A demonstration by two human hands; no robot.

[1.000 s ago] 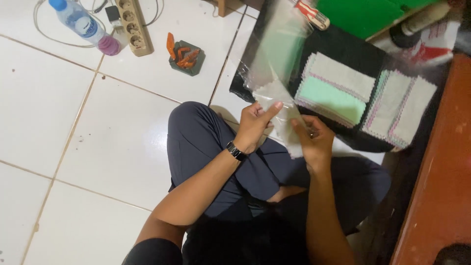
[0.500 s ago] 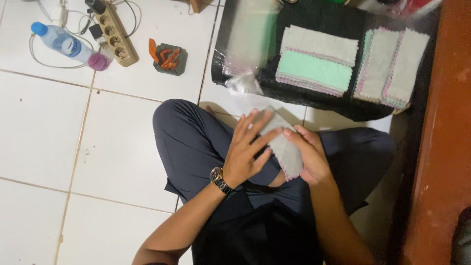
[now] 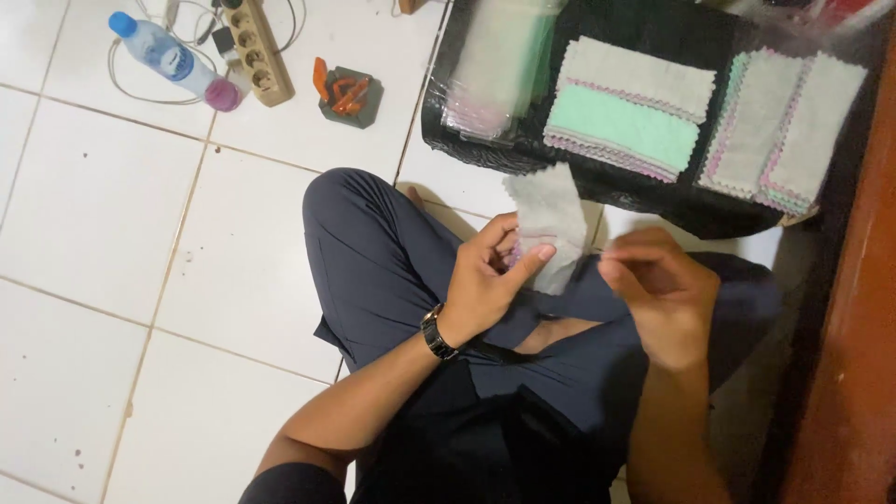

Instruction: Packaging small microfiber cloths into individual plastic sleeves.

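A small grey cloth [image 3: 551,224], limp and light, hangs pinched at its lower edge in the left hand [image 3: 490,280], while the right hand [image 3: 667,294] hovers beside, fingertips nearly closed, seemingly empty.

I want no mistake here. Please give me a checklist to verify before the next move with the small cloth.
1. Left hand holds the cloth: ok.
2. Right hand grips the cloth: cannot tell, fingers pinched beside it.
3. Cloth lies flat: not ok, it hangs bent.
4. Cloth stacks on the black tray are tidy: ok.
5. Clear bags lie on the tray: ok.
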